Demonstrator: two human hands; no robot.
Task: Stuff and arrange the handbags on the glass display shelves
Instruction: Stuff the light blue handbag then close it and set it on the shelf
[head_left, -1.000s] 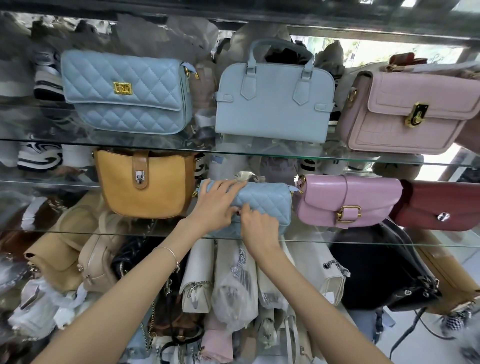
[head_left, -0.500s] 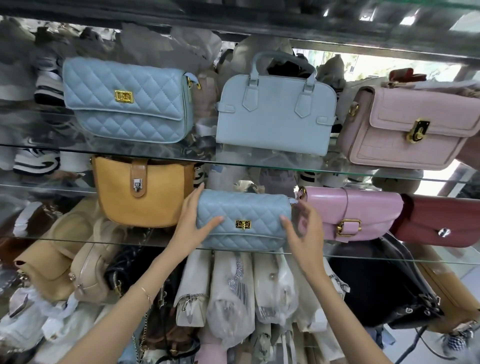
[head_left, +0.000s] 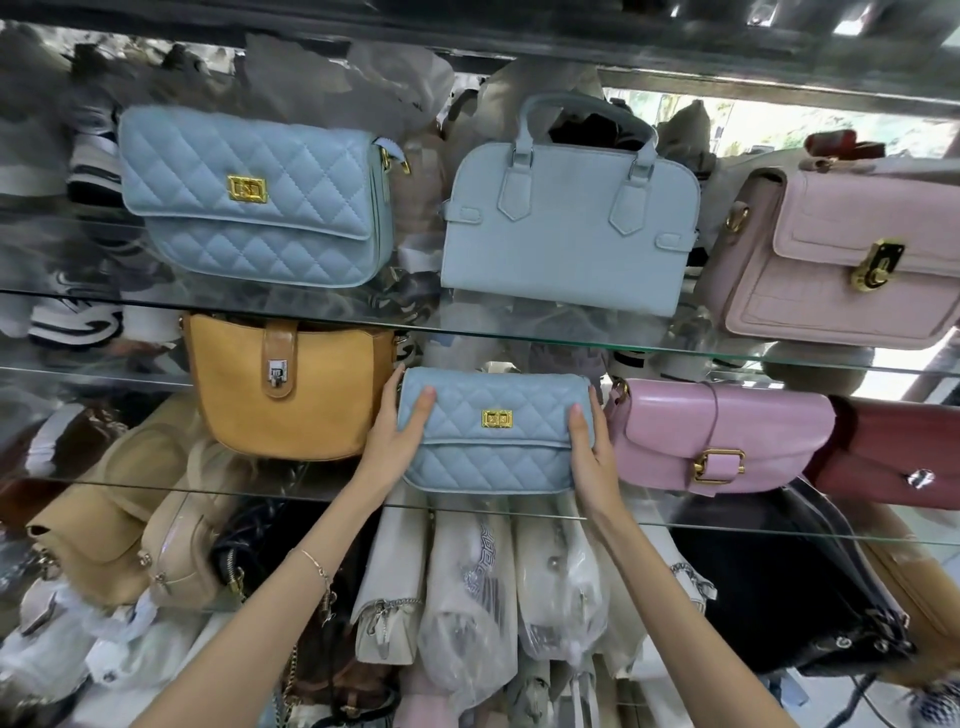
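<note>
A small light-blue quilted handbag (head_left: 493, 441) with a gold clasp stands upright on the middle glass shelf (head_left: 260, 491), between a mustard bag (head_left: 291, 389) and a pink buckle bag (head_left: 722, 431). My left hand (head_left: 397, 441) holds its left end, thumb on the front and fingers behind. My right hand (head_left: 592, 457) holds its right end the same way. On the upper glass shelf (head_left: 218, 306) stand a larger blue quilted bag (head_left: 254, 197), a pale blue top-handle bag (head_left: 566, 218) and a pale pink flap bag (head_left: 841, 260).
A dark red bag (head_left: 893, 457) sits at the right end of the middle shelf. Below it hang plastic-wrapped pale bags (head_left: 467, 597), beige bags (head_left: 130, 530) at left and a black bag (head_left: 779, 582) at right. Behind the shelves are piled striped straps and wrapped stock.
The small blue bag was turned from lying flap-up to standing with its clasp facing out. My hands moved from its top to its two ends, and now hold it closer in.
</note>
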